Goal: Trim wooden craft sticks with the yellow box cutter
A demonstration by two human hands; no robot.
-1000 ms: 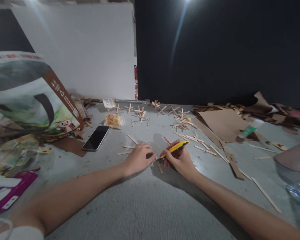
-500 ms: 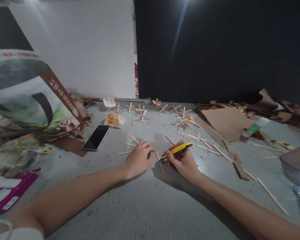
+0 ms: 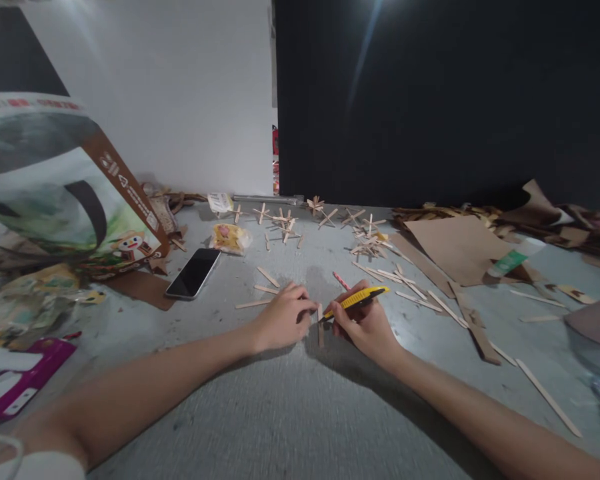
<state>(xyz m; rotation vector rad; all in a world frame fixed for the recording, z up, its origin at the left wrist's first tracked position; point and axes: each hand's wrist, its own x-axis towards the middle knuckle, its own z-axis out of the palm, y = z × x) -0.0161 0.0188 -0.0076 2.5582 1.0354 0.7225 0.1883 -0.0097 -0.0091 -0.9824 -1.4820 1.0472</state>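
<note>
Just beyond the left hand [image 3: 283, 323], three short pieces of wood [image 3: 255, 304] fan out on the bench [image 3: 260, 413]. That hand's fingers are loosely bent, index tip at the far end of a flat wooden stick [image 3: 321, 337]; whether they press it, I cannot tell. The stick lies between the hands, long axis running nearly straight away from the person, the left fingertip nearest its far end. To its right, the right hand [image 3: 363, 327] grips a yellow cutter [image 3: 356, 299], tip at the stick.
</note>
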